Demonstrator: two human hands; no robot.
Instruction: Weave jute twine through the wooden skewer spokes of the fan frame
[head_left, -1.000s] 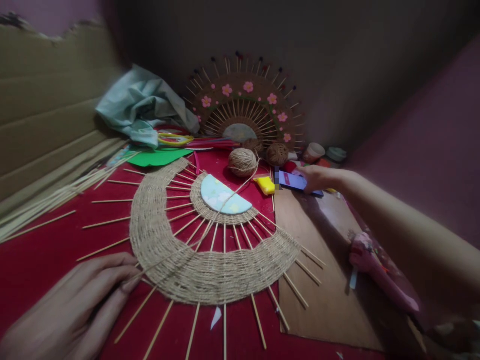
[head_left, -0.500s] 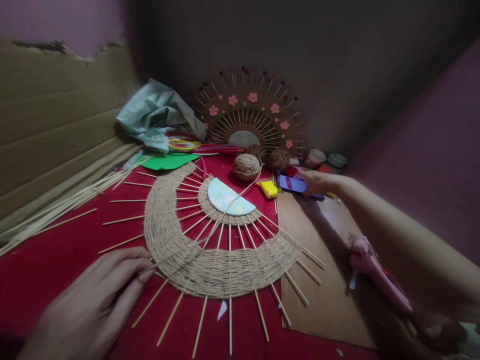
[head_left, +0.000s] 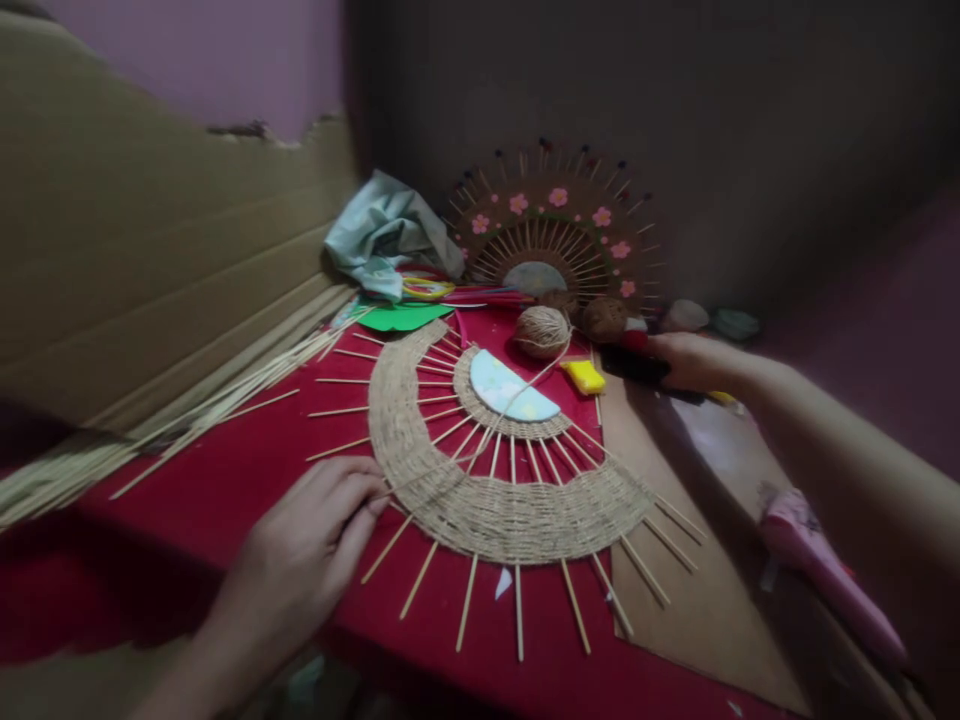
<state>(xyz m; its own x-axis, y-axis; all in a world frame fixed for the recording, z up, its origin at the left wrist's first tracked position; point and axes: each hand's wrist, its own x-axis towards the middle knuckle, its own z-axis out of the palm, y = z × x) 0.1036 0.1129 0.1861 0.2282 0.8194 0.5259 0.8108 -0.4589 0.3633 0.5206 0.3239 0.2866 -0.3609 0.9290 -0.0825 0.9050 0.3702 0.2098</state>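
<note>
My left hand (head_left: 319, 530) is closed in a pinch at the left edge of a woven half-round fan (head_left: 517, 525), holding the strand of twine (head_left: 541, 377). That strand runs across the fan from a tan twine ball (head_left: 543, 332). Thin sticks radiate out of the weave, and a pale blue half-disc (head_left: 510, 385) with a floral pattern sits at its centre. Farther back on the right, my right hand (head_left: 694, 362) is closed on a phone (head_left: 634, 364), whose screen looks dark. Its fingertips are partly hidden.
A finished-looking fan with pink flowers (head_left: 557, 197) leans on the back wall. Around lie a yellow packet (head_left: 583, 377), brown twine ball (head_left: 604, 318), green sheet (head_left: 401, 317), crumpled cloth (head_left: 390, 230) and loose sticks (head_left: 247, 390). A pink glue gun (head_left: 832, 570) rests by brown board (head_left: 675, 560).
The view has swung left, so everything sits farther right. The phone's lit screen has gone dark in my right hand. My left hand keeps its pinch on the twine.
</note>
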